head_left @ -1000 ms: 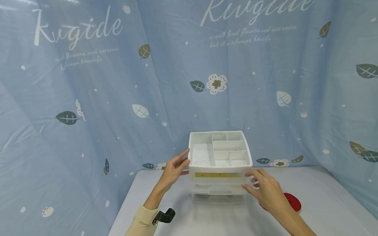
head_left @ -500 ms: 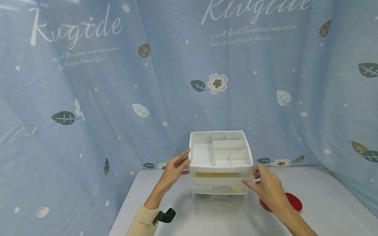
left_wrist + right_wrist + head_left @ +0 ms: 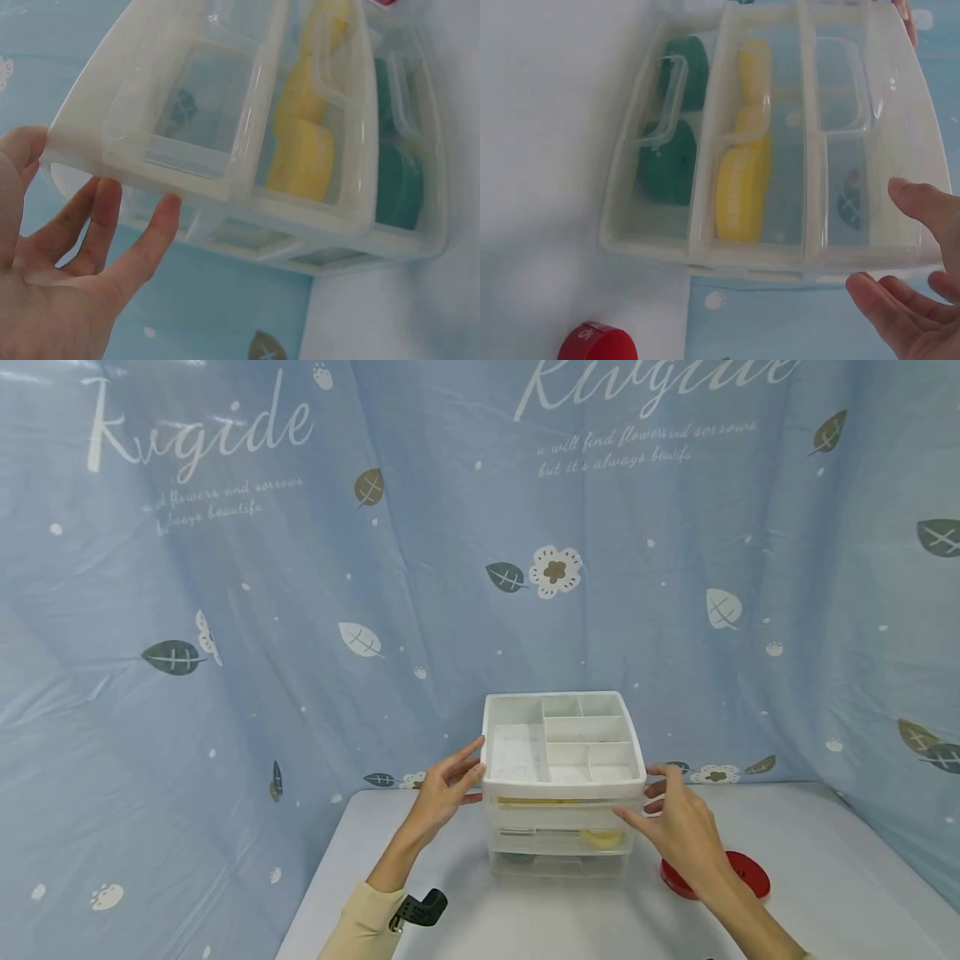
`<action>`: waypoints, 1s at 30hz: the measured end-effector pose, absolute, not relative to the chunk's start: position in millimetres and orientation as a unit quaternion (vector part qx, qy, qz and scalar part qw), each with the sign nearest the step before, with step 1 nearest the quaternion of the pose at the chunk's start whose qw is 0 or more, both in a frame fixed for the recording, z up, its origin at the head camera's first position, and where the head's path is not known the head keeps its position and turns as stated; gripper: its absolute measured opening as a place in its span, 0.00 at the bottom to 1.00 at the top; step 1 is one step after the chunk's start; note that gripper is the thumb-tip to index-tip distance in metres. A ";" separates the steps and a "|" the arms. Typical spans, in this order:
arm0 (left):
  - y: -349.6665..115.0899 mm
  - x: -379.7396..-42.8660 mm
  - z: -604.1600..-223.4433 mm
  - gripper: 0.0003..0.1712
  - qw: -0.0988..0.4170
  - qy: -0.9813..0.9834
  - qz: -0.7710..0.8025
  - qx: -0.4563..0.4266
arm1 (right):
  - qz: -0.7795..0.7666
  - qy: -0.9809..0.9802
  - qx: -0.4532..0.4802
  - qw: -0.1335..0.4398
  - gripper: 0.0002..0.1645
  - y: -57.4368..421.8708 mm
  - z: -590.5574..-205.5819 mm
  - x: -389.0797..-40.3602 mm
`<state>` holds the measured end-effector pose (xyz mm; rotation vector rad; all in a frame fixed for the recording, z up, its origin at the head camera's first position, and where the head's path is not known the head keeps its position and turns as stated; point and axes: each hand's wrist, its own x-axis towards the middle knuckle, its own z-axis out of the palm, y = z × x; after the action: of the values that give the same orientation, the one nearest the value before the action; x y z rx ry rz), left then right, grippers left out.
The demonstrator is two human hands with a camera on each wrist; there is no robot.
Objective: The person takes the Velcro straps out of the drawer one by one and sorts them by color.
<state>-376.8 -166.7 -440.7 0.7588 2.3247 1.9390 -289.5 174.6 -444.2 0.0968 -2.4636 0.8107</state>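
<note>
A white organizer with a divided top tray and clear drawers stands on the table. My left hand touches its left side near the top rim, fingers spread and mostly straight in the left wrist view. At the right front corner is my right hand, its thumb by the upper drawer front and its fingers along the right side. Through the middle drawer show yellow rounded pieces, one with pale lettering. Green rounded pieces lie in the bottom drawer. All drawers look pushed in.
Red round pieces lie on the white tabletop beside my right wrist, which partly covers them. A blue printed curtain hangs behind the table. A black device sits at my left wrist.
My right hand has shifted slightly right and back, from the drawer front to the corner. The yellow seen under the top rim has thinned, and yellow now shows lower down. My left hand stays put.
</note>
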 end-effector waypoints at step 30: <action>-164.7 -374.2 -440.3 0.29 0.008 0.746 0.621 0.241 | 0.294 -0.922 0.044 0.249 0.42 177.3 -449.0 -298.6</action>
<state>-374.2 -164.7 -440.3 0.7518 2.3309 1.9406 -298.6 177.3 -449.0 0.1188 -2.5104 0.8013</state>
